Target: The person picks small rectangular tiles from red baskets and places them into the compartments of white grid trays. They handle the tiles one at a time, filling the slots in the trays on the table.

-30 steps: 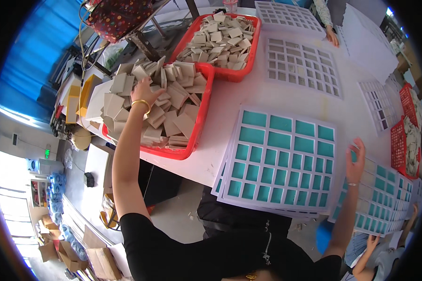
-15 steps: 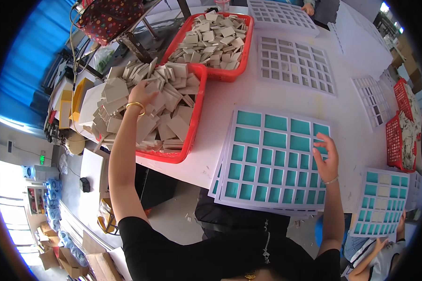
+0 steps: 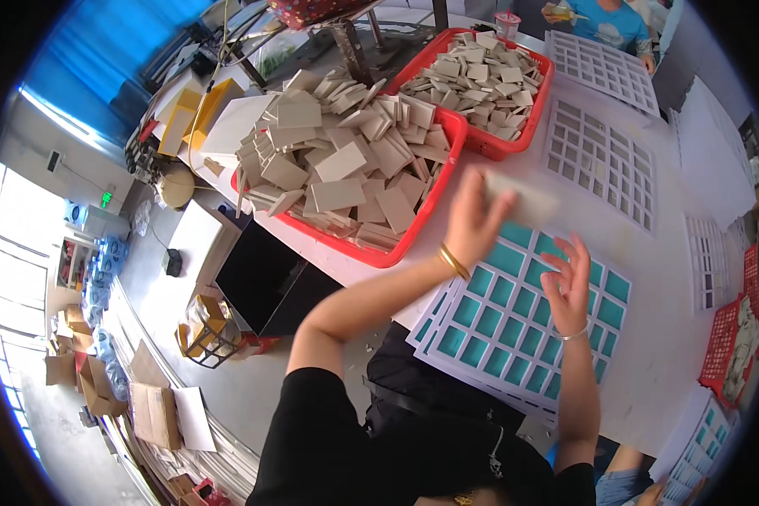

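My left hand (image 3: pixel 474 218) is closed on a flat grey-beige tile (image 3: pixel 527 201), blurred by motion, above the far left corner of a grid tray. The white grid tray (image 3: pixel 486 321) has teal cells and rests on a stack of similar trays at the table's near edge. Over its right part hovers my right hand (image 3: pixel 570 282), fingers spread and holding nothing. To the left stands a red basket (image 3: pixel 413 240) heaped with loose square tiles (image 3: pixel 339 194).
Behind it is a second red basket (image 3: pixel 504 150) of smaller tiles. Grid trays (image 3: pixel 599 160) lie farther back, near a person in a blue shirt (image 3: pixel 609 25). A red basket (image 3: pixel 722 354) stands at the right. A person's hand (image 3: pixel 651 494) shows at lower right, beside another teal tray.
My left hand has left the tile heap and moved right to the tray, carrying a tile. My right hand stays over the tray. The whole view has shifted and turned.
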Demonstrator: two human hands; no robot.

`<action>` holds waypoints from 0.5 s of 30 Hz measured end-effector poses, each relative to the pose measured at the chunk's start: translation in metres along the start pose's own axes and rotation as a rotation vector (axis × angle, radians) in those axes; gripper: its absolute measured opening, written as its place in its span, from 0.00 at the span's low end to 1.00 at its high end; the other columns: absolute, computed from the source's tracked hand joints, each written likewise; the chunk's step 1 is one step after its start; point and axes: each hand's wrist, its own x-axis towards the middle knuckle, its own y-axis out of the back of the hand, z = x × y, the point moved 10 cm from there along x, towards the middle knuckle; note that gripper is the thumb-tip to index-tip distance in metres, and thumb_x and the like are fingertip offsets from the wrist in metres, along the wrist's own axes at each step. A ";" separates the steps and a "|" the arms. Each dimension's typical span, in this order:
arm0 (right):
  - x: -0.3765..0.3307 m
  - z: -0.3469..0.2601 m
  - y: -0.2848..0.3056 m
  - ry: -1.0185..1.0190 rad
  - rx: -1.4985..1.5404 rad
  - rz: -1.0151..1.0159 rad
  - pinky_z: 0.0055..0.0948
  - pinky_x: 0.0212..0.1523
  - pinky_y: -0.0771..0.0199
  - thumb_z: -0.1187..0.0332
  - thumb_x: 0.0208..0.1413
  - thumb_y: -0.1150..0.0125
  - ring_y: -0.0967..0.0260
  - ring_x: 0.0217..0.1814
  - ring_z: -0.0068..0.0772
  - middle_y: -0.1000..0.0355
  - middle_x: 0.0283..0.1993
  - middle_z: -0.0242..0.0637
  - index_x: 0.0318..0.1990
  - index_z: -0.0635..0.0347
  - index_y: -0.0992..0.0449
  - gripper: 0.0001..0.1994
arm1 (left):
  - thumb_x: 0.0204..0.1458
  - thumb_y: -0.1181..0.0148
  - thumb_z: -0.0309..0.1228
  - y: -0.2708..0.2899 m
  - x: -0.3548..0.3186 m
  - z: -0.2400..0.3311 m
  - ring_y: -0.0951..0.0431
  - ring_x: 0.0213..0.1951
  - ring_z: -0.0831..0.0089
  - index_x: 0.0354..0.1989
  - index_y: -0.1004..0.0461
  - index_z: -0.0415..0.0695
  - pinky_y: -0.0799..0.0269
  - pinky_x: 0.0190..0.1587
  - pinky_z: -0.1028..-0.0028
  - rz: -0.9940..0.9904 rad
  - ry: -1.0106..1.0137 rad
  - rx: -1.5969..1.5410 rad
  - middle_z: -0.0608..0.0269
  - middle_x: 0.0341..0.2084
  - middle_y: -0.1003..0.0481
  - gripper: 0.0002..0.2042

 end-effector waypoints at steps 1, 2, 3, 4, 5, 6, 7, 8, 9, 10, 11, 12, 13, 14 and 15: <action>0.003 0.000 -0.002 0.031 0.035 -0.008 0.25 0.45 0.28 0.79 0.52 0.41 0.32 0.53 0.31 0.35 0.56 0.43 0.62 0.61 0.45 0.30 | 0.56 0.44 0.28 -0.021 -0.019 -0.019 0.31 0.36 0.75 0.44 0.36 0.40 0.33 0.39 0.73 -0.064 0.123 -0.036 0.61 0.31 0.33 0.11; 0.003 0.004 -0.001 0.059 0.063 -0.007 0.24 0.44 0.27 0.80 0.52 0.41 0.31 0.51 0.30 0.34 0.54 0.42 0.60 0.62 0.43 0.28 | 0.57 0.45 0.29 -0.043 -0.037 -0.020 0.32 0.37 0.76 0.44 0.37 0.40 0.33 0.40 0.74 -0.079 0.154 -0.173 0.61 0.32 0.33 0.11; 0.000 0.008 0.005 0.085 0.087 0.000 0.23 0.42 0.26 0.81 0.52 0.41 0.30 0.49 0.28 0.33 0.53 0.40 0.59 0.63 0.41 0.26 | 0.58 0.46 0.30 -0.063 -0.053 -0.020 0.34 0.37 0.78 0.44 0.38 0.40 0.34 0.41 0.75 -0.100 0.188 -0.314 0.61 0.32 0.34 0.11; -0.008 0.016 0.011 -0.034 0.071 -0.019 0.21 0.37 0.25 0.81 0.52 0.42 0.28 0.41 0.23 0.29 0.46 0.36 0.53 0.65 0.36 0.20 | 0.59 0.47 0.30 -0.076 -0.073 -0.036 0.35 0.38 0.79 0.44 0.39 0.40 0.34 0.41 0.76 -0.178 0.330 -0.238 0.63 0.33 0.35 0.10; -0.011 0.018 0.016 -0.070 0.035 0.004 0.20 0.32 0.26 0.80 0.54 0.43 0.29 0.33 0.20 0.27 0.39 0.33 0.49 0.66 0.33 0.15 | 0.59 0.47 0.31 -0.081 -0.081 -0.049 0.35 0.37 0.81 0.42 0.37 0.41 0.34 0.41 0.77 -0.126 0.376 -0.387 0.66 0.33 0.34 0.09; -0.014 0.019 0.023 -0.085 -0.012 -0.003 0.19 0.32 0.27 0.79 0.55 0.43 0.30 0.33 0.19 0.28 0.38 0.33 0.49 0.66 0.33 0.14 | 0.59 0.47 0.31 -0.087 -0.085 -0.054 0.35 0.36 0.82 0.40 0.37 0.41 0.34 0.40 0.78 -0.139 0.421 -0.318 0.67 0.32 0.34 0.08; -0.017 0.024 0.034 -0.104 -0.061 -0.007 0.19 0.32 0.28 0.78 0.56 0.44 0.31 0.32 0.18 0.29 0.37 0.32 0.49 0.67 0.33 0.13 | 0.59 0.47 0.32 -0.088 -0.085 -0.058 0.35 0.35 0.83 0.39 0.36 0.42 0.34 0.39 0.79 -0.159 0.463 -0.249 0.68 0.30 0.34 0.08; -0.019 0.027 0.044 -0.126 -0.099 -0.010 0.19 0.31 0.29 0.76 0.57 0.45 0.32 0.31 0.17 0.29 0.36 0.31 0.49 0.67 0.34 0.13 | 0.59 0.47 0.32 -0.086 -0.090 -0.072 0.36 0.33 0.84 0.38 0.35 0.42 0.35 0.36 0.80 -0.136 0.474 -0.266 0.70 0.28 0.33 0.07; -0.020 0.031 0.054 -0.146 -0.132 -0.014 0.19 0.31 0.30 0.75 0.58 0.45 0.34 0.30 0.17 0.30 0.35 0.31 0.49 0.68 0.34 0.12 | 0.60 0.47 0.31 -0.085 -0.085 -0.073 0.36 0.32 0.84 0.37 0.35 0.42 0.35 0.34 0.80 -0.081 0.405 -0.306 0.71 0.28 0.33 0.06; -0.024 0.039 0.076 -0.210 -0.140 0.083 0.19 0.30 0.32 0.73 0.59 0.47 0.35 0.30 0.16 0.31 0.34 0.31 0.48 0.68 0.34 0.12 | 0.61 0.48 0.32 -0.082 -0.083 -0.074 0.37 0.31 0.85 0.36 0.34 0.42 0.37 0.32 0.81 -0.076 0.509 -0.272 0.72 0.27 0.33 0.06; -0.025 0.043 0.096 -0.220 -0.163 0.145 0.19 0.30 0.32 0.73 0.59 0.47 0.35 0.30 0.16 0.31 0.34 0.31 0.48 0.68 0.35 0.12 | 0.61 0.48 0.36 -0.076 -0.076 -0.083 0.38 0.25 0.88 0.35 0.32 0.45 0.41 0.25 0.84 -0.052 0.436 -0.241 0.75 0.25 0.33 0.08; -0.027 0.049 0.118 -0.230 -0.186 0.209 0.19 0.29 0.32 0.73 0.59 0.47 0.35 0.30 0.16 0.30 0.33 0.31 0.48 0.69 0.35 0.12 | 0.61 0.48 0.37 -0.077 -0.072 -0.092 0.38 0.23 0.88 0.37 0.32 0.44 0.43 0.22 0.85 -0.074 0.487 -0.263 0.74 0.23 0.33 0.09; -0.026 0.050 0.133 -0.239 -0.199 0.263 0.19 0.29 0.32 0.72 0.59 0.47 0.35 0.30 0.17 0.30 0.33 0.32 0.48 0.69 0.35 0.12 | 0.60 0.47 0.33 -0.077 -0.070 -0.098 0.38 0.20 0.87 0.40 0.31 0.43 0.42 0.21 0.84 -0.136 0.563 -0.185 0.73 0.21 0.33 0.07; -0.026 0.040 0.146 -0.169 -0.225 0.309 0.19 0.29 0.33 0.72 0.59 0.47 0.34 0.29 0.17 0.30 0.33 0.32 0.50 0.69 0.36 0.14 | 0.59 0.47 0.30 -0.082 -0.066 -0.101 0.37 0.19 0.86 0.42 0.31 0.43 0.42 0.19 0.84 -0.221 0.497 -0.083 0.71 0.21 0.32 0.07; -0.027 0.040 0.153 -0.151 -0.236 0.323 0.19 0.29 0.32 0.72 0.59 0.47 0.34 0.29 0.17 0.30 0.34 0.33 0.51 0.67 0.36 0.15 | 0.57 0.46 0.28 -0.086 -0.064 -0.106 0.37 0.17 0.85 0.44 0.32 0.42 0.42 0.18 0.83 -0.298 0.426 0.022 0.70 0.22 0.30 0.08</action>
